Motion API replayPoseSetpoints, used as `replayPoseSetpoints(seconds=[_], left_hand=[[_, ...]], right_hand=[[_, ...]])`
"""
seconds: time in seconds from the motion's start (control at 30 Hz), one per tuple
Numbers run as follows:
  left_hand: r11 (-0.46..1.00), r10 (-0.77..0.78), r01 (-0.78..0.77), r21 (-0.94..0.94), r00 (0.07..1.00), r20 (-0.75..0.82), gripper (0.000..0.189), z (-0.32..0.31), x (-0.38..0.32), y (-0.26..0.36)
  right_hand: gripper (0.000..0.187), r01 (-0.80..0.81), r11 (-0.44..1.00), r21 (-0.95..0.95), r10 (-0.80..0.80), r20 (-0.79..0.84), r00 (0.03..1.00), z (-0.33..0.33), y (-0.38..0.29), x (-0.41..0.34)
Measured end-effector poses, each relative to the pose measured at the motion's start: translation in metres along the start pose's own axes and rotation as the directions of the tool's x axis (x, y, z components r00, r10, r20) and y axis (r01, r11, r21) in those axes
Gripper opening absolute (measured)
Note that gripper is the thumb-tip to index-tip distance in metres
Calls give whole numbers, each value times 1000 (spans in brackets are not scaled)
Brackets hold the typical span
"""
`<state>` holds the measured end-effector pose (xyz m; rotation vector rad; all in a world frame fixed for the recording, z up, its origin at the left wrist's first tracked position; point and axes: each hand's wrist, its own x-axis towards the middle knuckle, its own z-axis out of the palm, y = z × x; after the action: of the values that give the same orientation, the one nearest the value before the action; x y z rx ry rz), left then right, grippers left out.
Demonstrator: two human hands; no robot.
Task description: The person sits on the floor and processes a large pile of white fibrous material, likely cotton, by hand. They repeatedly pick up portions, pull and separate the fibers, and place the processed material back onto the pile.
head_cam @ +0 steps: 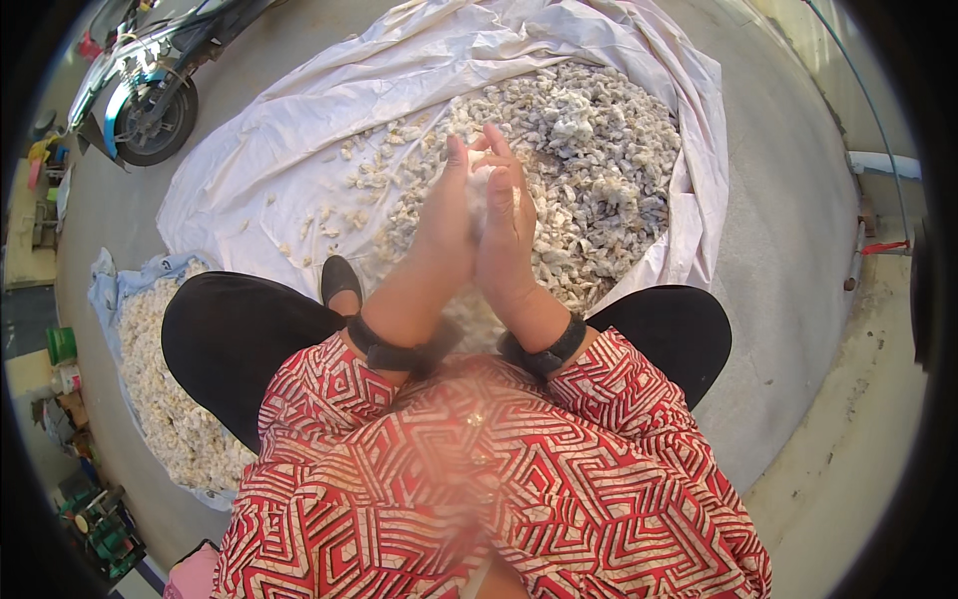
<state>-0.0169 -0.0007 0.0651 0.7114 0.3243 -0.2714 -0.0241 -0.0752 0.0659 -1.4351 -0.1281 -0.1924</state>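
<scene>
My left hand [441, 210] and my right hand [509, 217] are raised in front of me, palms facing and close together at the heels. A white fluffy tuft of fibre [479, 180], which looks like raw cotton, is cupped between them; my fingers partly hide it. Beneath and beyond the hands, a heap of cotton bolls or tufts [599, 150], greyish white with brown bits, lies on a creased whitish cloth sheet [254, 172]. Loose pieces are scattered on the sheet left of the heap. Each wrist wears a black strap.
Left of my knee, a blue-edged cloth [105, 299] holds a second pile of cream-coloured cotton [172, 389]. A motorcycle's wheel [157, 120] stands at the upper left on the concrete floor [778, 224]. A green container [61, 346] and other items line the left side; a wall borders the right.
</scene>
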Motion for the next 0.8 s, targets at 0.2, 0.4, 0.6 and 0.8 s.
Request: replayPoseSetpoints(seconds=[0.2, 0.4, 0.6, 0.8], left_hand=[[952, 84, -105, 287, 993, 83, 51, 5, 0, -10], [999, -27, 28, 20, 999, -26, 49, -3, 2, 3], [952, 147, -155, 263, 988, 50, 47, -3, 0, 1], [972, 128, -123, 202, 992, -14, 57, 1, -2, 3]], right_hand=[[35, -118, 963, 244, 164, -178, 970, -5, 9, 16], [27, 74, 989, -128, -80, -45, 996, 0, 9, 8], [37, 8, 1000, 16, -7, -58, 998, 0, -3, 12], [31, 2, 993, -115, -1, 16, 1000, -1, 1, 10]])
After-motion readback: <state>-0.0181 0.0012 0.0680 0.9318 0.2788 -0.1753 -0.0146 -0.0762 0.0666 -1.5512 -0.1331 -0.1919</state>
